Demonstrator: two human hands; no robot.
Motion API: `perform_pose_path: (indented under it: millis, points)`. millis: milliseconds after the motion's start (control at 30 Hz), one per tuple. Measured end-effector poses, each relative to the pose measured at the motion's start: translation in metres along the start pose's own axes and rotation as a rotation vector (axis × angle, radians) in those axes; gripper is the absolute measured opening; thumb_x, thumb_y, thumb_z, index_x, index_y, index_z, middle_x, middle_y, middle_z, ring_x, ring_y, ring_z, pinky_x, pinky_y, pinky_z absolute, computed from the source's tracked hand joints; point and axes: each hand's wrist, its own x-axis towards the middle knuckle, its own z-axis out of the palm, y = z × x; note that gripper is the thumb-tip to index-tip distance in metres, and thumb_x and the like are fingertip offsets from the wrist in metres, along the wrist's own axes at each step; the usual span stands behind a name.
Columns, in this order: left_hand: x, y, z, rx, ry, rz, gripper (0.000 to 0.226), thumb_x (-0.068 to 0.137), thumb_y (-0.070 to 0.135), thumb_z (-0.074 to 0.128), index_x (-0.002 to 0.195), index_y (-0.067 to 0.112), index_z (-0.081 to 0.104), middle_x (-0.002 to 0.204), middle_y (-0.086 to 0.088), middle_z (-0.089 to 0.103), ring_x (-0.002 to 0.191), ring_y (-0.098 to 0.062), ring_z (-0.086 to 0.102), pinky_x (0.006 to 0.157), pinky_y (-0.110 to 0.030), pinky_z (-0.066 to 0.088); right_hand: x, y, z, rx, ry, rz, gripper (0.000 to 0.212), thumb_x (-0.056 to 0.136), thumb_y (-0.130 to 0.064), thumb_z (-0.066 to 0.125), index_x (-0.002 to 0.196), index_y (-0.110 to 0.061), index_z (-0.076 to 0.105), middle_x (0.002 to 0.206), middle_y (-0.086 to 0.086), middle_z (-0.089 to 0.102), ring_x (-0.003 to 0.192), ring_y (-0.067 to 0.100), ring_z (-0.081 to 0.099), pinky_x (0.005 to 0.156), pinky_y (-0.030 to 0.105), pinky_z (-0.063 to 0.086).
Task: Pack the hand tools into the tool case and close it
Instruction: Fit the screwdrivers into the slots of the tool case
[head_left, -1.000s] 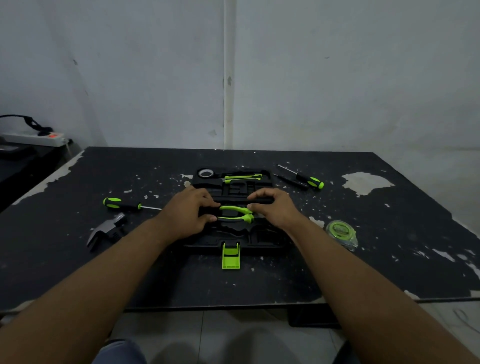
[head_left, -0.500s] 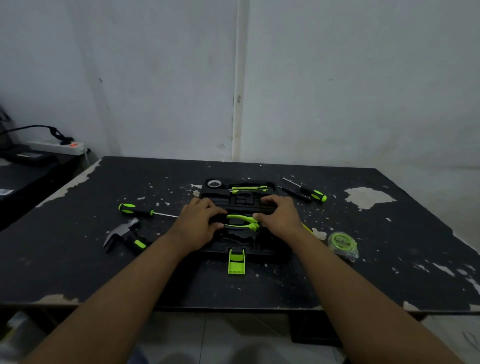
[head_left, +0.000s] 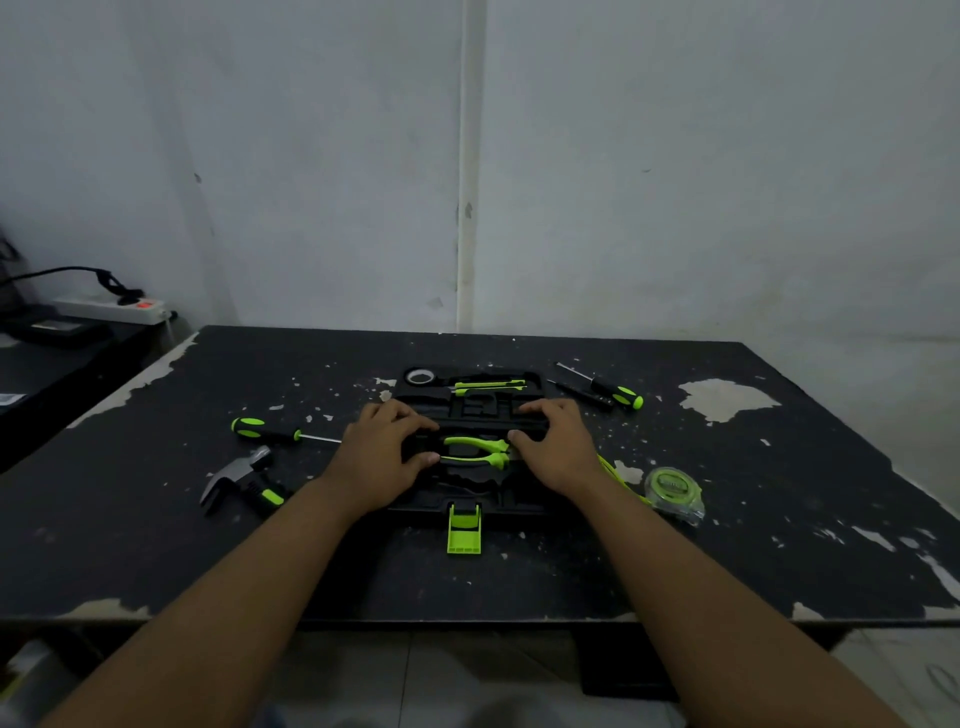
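Nearest to the person, the green latch (head_left: 464, 530) of the open tool case (head_left: 470, 410) lies on the counter (head_left: 779, 519). Just behind it the pliers (head_left: 475, 451) lie in the case, with the long axis from left to right and the handles to the left. The left hand (head_left: 376, 460) is at the handle ends and the right hand (head_left: 558, 449) at the head, equally near. Both have curved fingers and a thumb touching the tool. I cannot tell whether they pinch it or only press. The next push probably goes straight down.

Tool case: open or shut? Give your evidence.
Open. The tool case lies flat with its moulded slots exposed, and the pliers lie inside it.
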Motion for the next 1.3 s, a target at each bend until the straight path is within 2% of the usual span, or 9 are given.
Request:
perform_pose_path:
  millis: [67, 133, 200, 367, 533, 667, 967, 1100, 1300]
  points:
    - [0.002, 0.003, -0.004, 0.039, -0.008, -0.006, 0.046, 0.094, 0.069, 0.057, 0.132, 0.045, 0.061, 0.126, 0.015, 0.055, 0.125, -0.015, 0.046, 0.102, -0.044, 0.041, 0.002, 0.003, -0.006, -0.005, 0.01, -0.035, 0.032, 0.091, -0.032, 0.08, 0.12, -0.024, 0.071, 0.123, -0.003, 0.05, 0.104, 0.014, 0.061, 0.103, 0.026, 0.046]
    - [0.008, 0.007, -0.01, 0.067, 0.0, -0.009, 0.053, 0.094, 0.074, 0.044, 0.134, 0.044, 0.059, 0.126, 0.014, 0.058, 0.127, -0.016, 0.048, 0.104, -0.044, 0.037, 0.008, 0.006, -0.014, -0.027, 0.045, -0.067, 0.03, 0.092, -0.033, 0.079, 0.119, -0.023, 0.072, 0.12, 0.0, 0.052, 0.094, 0.013, 0.059, 0.099, 0.027, 0.047]
    - [0.018, 0.013, -0.014, 0.049, 0.024, 0.008, 0.057, 0.093, 0.076, 0.038, 0.134, 0.043, 0.059, 0.128, 0.013, 0.059, 0.129, -0.017, 0.049, 0.107, -0.046, 0.037, 0.018, 0.009, -0.026, -0.087, 0.092, -0.081, 0.031, 0.092, -0.035, 0.078, 0.119, -0.022, 0.072, 0.118, 0.001, 0.053, 0.097, 0.013, 0.057, 0.096, 0.025, 0.045]
    - [0.046, 0.039, -0.01, -0.027, 0.042, 0.095, 0.051, 0.097, 0.069, 0.049, 0.136, 0.039, 0.06, 0.129, 0.013, 0.054, 0.125, -0.016, 0.049, 0.106, -0.046, 0.04, 0.043, 0.023, -0.06, -0.228, 0.132, -0.008, 0.029, 0.09, -0.032, 0.08, 0.116, -0.021, 0.076, 0.107, 0.002, 0.063, 0.099, 0.023, 0.067, 0.091, 0.035, 0.054]
    - [0.069, 0.064, 0.009, -0.13, -0.01, 0.15, 0.057, 0.097, 0.073, 0.043, 0.138, 0.038, 0.059, 0.131, 0.014, 0.051, 0.127, -0.013, 0.048, 0.109, -0.051, 0.042, 0.062, 0.04, -0.083, -0.363, 0.119, 0.076, 0.023, 0.092, -0.038, 0.078, 0.112, -0.028, 0.075, 0.11, -0.001, 0.069, 0.095, 0.021, 0.066, 0.084, 0.039, 0.059]
    - [0.087, 0.08, 0.025, -0.115, -0.058, 0.163, 0.059, 0.098, 0.072, 0.043, 0.143, 0.036, 0.055, 0.14, 0.012, 0.049, 0.136, -0.014, 0.043, 0.112, -0.05, 0.037, 0.075, 0.046, -0.088, -0.415, 0.077, 0.112, 0.029, 0.092, -0.042, 0.078, 0.118, -0.03, 0.076, 0.114, -0.002, 0.074, 0.102, 0.022, 0.069, 0.086, 0.041, 0.06]
    - [0.116, 0.096, 0.051, -0.109, -0.121, 0.175, 0.059, 0.1, 0.068, 0.046, 0.148, 0.034, 0.052, 0.157, 0.006, 0.042, 0.149, -0.016, 0.033, 0.121, -0.044, 0.023, 0.092, 0.06, -0.086, -0.525, 0.009, 0.146, 0.039, 0.09, -0.046, 0.078, 0.126, -0.033, 0.074, 0.122, -0.004, 0.074, 0.111, 0.021, 0.068, 0.09, 0.038, 0.059]
    - [0.127, 0.095, 0.062, -0.11, -0.145, 0.167, 0.061, 0.099, 0.071, 0.044, 0.147, 0.035, 0.052, 0.157, 0.006, 0.042, 0.15, -0.017, 0.033, 0.124, -0.049, 0.024, 0.1, 0.062, -0.083, -0.601, -0.005, 0.141, 0.033, 0.096, -0.047, 0.073, 0.124, -0.03, 0.074, 0.118, -0.002, 0.074, 0.108, 0.021, 0.069, 0.079, 0.032, 0.051]
    - [0.129, 0.092, 0.077, -0.167, -0.14, 0.108, 0.077, 0.091, 0.08, 0.031, 0.147, 0.031, 0.054, 0.153, 0.005, 0.046, 0.146, -0.019, 0.037, 0.122, -0.048, 0.03, 0.106, 0.064, -0.075, -0.702, -0.015, 0.16, 0.033, 0.096, -0.053, 0.069, 0.117, -0.027, 0.075, 0.108, -0.001, 0.076, 0.1, 0.022, 0.071, 0.074, 0.032, 0.05]
